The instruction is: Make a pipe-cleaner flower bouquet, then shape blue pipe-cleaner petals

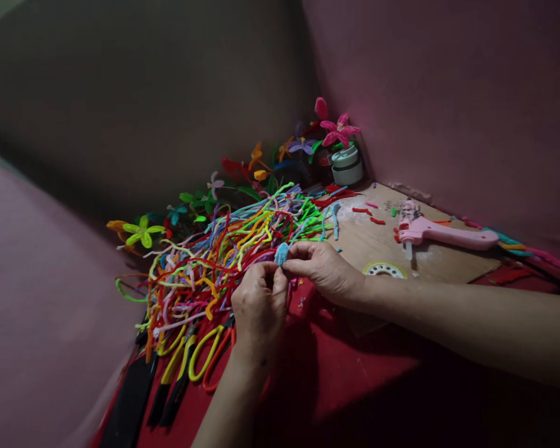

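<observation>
My left hand [260, 306] and my right hand [324, 267] meet over the red cloth [336, 373]. Both pinch a small light-blue pipe-cleaner piece [281, 253] bent into a loop, held between their fingertips. Just beyond the hands lies a big tangled heap of pipe cleaners [224, 255] in many colours. Finished pipe-cleaner flowers [338, 129] stand and lie along the wall behind the heap.
A pink glue gun [441, 233] rests on a wooden board [392, 242] at the right, with scraps around it. Tape rolls [348, 165] sit in the corner. Pliers and scissors with yellow and orange handles [200, 361] lie near my left wrist. Walls close in behind.
</observation>
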`<state>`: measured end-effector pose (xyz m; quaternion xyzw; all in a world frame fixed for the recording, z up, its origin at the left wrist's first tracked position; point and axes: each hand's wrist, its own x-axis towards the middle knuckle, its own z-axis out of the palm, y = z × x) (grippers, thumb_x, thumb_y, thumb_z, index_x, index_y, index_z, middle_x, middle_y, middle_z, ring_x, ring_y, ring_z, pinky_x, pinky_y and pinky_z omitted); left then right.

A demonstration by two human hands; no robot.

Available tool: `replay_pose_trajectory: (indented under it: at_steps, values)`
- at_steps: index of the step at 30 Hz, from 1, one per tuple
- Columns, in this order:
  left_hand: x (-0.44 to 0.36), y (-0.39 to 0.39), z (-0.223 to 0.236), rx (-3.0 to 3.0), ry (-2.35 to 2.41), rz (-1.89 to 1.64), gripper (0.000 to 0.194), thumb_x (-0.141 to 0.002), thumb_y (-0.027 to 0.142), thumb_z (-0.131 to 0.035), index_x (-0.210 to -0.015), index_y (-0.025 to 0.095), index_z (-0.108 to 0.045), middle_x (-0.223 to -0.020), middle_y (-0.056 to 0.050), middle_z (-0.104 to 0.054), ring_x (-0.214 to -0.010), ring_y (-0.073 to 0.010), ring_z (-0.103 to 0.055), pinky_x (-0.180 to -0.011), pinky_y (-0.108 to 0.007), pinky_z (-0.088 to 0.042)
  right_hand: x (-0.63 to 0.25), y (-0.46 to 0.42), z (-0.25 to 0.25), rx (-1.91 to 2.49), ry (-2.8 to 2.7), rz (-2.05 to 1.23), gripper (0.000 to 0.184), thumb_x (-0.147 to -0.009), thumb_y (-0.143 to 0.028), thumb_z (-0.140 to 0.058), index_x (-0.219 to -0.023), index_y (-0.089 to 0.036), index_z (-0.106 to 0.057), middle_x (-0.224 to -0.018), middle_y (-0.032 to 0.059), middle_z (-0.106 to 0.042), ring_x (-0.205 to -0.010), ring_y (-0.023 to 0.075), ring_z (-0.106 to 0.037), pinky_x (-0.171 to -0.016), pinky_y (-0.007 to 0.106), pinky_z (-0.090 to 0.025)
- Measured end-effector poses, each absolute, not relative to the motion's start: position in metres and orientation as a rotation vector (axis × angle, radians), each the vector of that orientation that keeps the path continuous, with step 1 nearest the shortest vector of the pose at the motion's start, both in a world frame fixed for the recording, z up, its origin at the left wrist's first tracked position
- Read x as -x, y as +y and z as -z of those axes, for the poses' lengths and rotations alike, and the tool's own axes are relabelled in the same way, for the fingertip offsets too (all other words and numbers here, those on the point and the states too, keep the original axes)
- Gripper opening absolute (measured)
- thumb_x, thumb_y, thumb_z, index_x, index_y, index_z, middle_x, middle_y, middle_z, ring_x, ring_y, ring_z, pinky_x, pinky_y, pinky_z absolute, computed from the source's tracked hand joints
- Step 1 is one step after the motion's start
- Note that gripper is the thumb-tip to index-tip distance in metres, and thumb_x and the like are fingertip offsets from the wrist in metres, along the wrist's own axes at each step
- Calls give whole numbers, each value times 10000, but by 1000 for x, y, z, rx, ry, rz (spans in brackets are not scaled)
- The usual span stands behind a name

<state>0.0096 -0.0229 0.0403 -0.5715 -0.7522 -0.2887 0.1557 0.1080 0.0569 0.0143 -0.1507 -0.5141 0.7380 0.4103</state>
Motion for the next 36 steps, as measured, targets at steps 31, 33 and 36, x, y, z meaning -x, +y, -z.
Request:
replay_pose_trajectory:
  at_steps: [31, 33, 36]
  values:
    - [3, -23, -37, 1814, -2610, 1765, 195, -718, 336, -608, -711, 141, -594, -501, 60, -434, -427, -47, -304, -417, -181, -256, -105, 63, -11, 300, -1127, -2063, 113, -634, -209, -646, -627, -125, -572, -561, -22, -519, -480, 71, -436, -495, 236, -361]
    - [2, -23, -37, 1828, -2601, 1719, 185, -716, 332, -602, -710, 147, -590, -511, 54, -449, -433, -54, -321, -421, -185, -266, -104, 64, -10, 305, -1112, -2070, 100, -637, -188, -629, -601, -127, -559, -539, -27, -500, -467, 70, -426, -478, 232, -354]
    - [1, -22, -37, 1824, -2619, 1728, 162, -695, 312, -612, -718, 153, -591, -518, 51, -463, -437, -59, -339, -420, -184, -272, -102, 65, -9, 356, -1025, -2132, 126, -617, -166, -626, -555, -137, -520, -500, -40, -468, -449, 67, -412, -463, 228, -352]
